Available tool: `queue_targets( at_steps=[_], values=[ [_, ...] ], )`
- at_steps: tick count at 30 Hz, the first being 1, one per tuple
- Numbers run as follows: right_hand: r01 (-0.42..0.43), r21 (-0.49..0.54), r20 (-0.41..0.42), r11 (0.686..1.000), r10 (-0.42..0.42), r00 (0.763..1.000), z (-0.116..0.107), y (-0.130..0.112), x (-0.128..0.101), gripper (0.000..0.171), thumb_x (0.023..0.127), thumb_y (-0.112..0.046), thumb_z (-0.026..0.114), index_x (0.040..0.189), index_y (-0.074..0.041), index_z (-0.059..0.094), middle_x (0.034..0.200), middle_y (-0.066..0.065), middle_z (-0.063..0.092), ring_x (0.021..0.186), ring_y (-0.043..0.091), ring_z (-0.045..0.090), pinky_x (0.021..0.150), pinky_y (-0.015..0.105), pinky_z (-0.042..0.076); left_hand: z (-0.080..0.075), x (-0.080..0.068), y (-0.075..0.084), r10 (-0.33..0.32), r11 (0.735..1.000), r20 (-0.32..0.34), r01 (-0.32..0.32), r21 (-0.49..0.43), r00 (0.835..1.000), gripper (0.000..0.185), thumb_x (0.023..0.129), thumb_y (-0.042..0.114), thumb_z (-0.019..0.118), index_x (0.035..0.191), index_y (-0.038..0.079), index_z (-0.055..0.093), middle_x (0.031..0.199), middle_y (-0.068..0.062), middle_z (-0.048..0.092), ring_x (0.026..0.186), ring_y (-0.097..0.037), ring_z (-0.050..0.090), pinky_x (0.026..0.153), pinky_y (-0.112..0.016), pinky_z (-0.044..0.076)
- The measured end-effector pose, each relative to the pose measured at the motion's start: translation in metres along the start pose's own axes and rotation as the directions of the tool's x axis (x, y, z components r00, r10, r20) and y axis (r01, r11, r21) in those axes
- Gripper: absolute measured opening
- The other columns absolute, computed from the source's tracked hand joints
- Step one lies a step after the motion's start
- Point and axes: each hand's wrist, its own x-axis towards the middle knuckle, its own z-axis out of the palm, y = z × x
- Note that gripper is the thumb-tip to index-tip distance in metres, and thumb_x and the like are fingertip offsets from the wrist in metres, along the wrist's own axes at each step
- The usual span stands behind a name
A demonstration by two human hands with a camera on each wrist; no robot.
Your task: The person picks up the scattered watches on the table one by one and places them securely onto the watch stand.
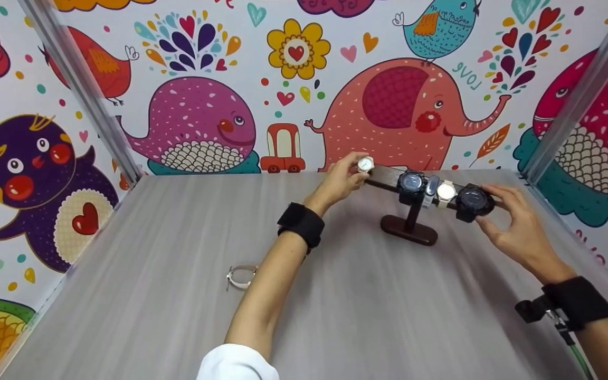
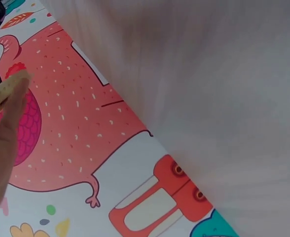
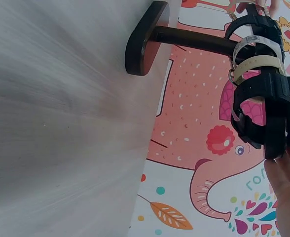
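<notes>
Just right of the middle of the head view, we see the left hand (image 1: 340, 181) with its fingers curled around a white-faced watch (image 1: 366, 164), pinching it at the left end of the dark wooden bar of a watch stand (image 1: 408, 230). In the left wrist view only a sliver of that hand (image 2: 2, 148) shows at the left edge, with a pale strap beside the fingertips, so the grasp cannot be read there. Further right in the head view, the right hand (image 1: 515, 229) has its fingers and thumb curled round a black watch (image 1: 474, 201) at the right end of the bar; in the right wrist view the same black watch (image 3: 266, 116) fills the right side of the frame, with the hand (image 3: 288, 187) touching it from below at the lower right. Between the two hands the bar carries another dark watch (image 1: 411, 183), a grey-strapped one and a beige watch (image 1: 446, 191), set close together. The stand rests on its oval base on the grey wood-grain table (image 1: 177, 295), towards the back edge. In the lower middle of the head view, well apart from the stand, a pale watch (image 1: 240, 276) lies flat on the table beside the left forearm. Behind the table rises a cartoon wall with a pink elephant (image 1: 404, 111) directly behind the stand.
</notes>
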Motion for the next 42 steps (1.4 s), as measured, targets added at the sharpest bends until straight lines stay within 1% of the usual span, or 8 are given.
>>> queue_targets(
  at_steps=[12,16,19,25,31,36,39,42],
  values=[
    [0.023,0.004,-0.006,1.0,-0.023,1.0,0.002,0.003,-0.001,0.067,0.078,0.007,0.073,0.142,-0.004,0.055,0.135,0.021,0.054,0.116,-0.018,0.039,0.097,-0.003,0.03,0.01,0.001,-0.003,-0.009,0.999,0.007,0.009,-0.045,1.0,0.049,0.093,0.006,0.068,0.141,0.01,0.056,0.137,-0.018,0.062,0.129,-0.028,0.061,0.091,-0.026,0.058],
    [0.011,-0.013,0.014,1.0,-0.011,1.0,0.001,0.003,0.0,0.07,0.078,0.005,0.075,0.144,-0.009,0.054,0.138,0.02,0.053,0.117,-0.017,0.037,0.095,-0.004,0.029,0.007,0.005,-0.005,-0.01,0.995,0.069,0.017,-0.097,0.998,0.049,0.093,0.006,0.068,0.14,0.01,0.055,0.142,-0.017,0.057,0.129,-0.028,0.06,0.088,-0.025,0.056],
    [0.001,-0.021,0.025,1.0,0.0,1.0,0.0,0.002,0.0,0.071,0.078,0.005,0.074,0.145,-0.01,0.053,0.139,0.019,0.052,0.122,0.002,0.047,0.095,-0.004,0.028,0.002,0.008,-0.007,-0.007,0.992,0.136,0.024,-0.122,0.991,0.05,0.095,0.006,0.066,0.142,0.01,0.051,0.144,-0.016,0.054,0.129,-0.027,0.059,0.082,-0.025,0.052],
    [-0.022,-0.019,0.062,1.0,0.024,0.998,-0.001,0.001,-0.002,0.071,0.081,0.004,0.073,0.147,-0.011,0.051,0.14,0.021,0.05,0.121,0.039,0.052,0.095,-0.004,0.026,-0.009,0.011,0.0,0.005,0.992,0.197,-0.03,0.126,0.98,0.053,0.093,0.012,0.07,0.143,0.015,0.053,0.145,-0.008,0.056,0.133,-0.022,0.053,0.105,-0.034,0.048],
    [-0.035,-0.042,0.07,0.999,0.038,0.997,-0.003,0.001,-0.002,0.072,0.082,0.002,0.072,0.148,-0.016,0.05,0.141,0.019,0.049,0.122,0.045,0.053,0.104,0.01,0.034,-0.014,0.018,0.023,-0.007,0.91,0.297,-0.117,0.397,0.955,0.059,0.095,0.01,0.068,0.15,0.013,0.047,0.154,-0.004,0.05,0.146,-0.018,0.042,0.12,-0.032,0.036],
    [-0.017,-0.062,0.064,0.998,0.021,0.998,-0.003,0.001,-0.003,0.074,0.08,0.004,0.074,0.148,-0.017,0.051,0.139,0.016,0.051,0.124,0.016,0.053,0.106,0.015,0.038,-0.011,0.024,0.036,-0.033,0.836,0.386,-0.186,0.517,0.922,0.059,0.095,0.009,0.067,0.15,0.014,0.047,0.151,-0.003,0.053,0.143,-0.017,0.046,0.118,-0.031,0.039],
    [0.013,-0.057,0.053,0.998,-0.01,0.999,-0.003,0.003,-0.003,0.076,0.078,0.006,0.075,0.147,-0.017,0.052,0.137,0.016,0.053,0.119,-0.01,0.045,0.096,0.0,0.029,-0.011,0.026,0.038,-0.061,0.802,0.392,-0.188,0.566,0.918,0.06,0.094,0.01,0.069,0.15,0.014,0.048,0.15,-0.003,0.054,0.14,-0.018,0.048,0.117,-0.031,0.04],
    [0.027,-0.043,0.046,0.999,-0.025,0.999,-0.004,0.004,-0.003,0.077,0.076,0.007,0.076,0.146,-0.016,0.053,0.136,0.017,0.054,0.117,-0.017,0.04,0.095,-0.002,0.028,-0.012,0.027,0.037,-0.061,0.798,0.38,-0.184,0.574,0.923,0.063,0.092,0.01,0.072,0.15,0.013,0.048,0.15,-0.004,0.055,0.137,-0.018,0.051,0.115,-0.03,0.042]
  ],
)
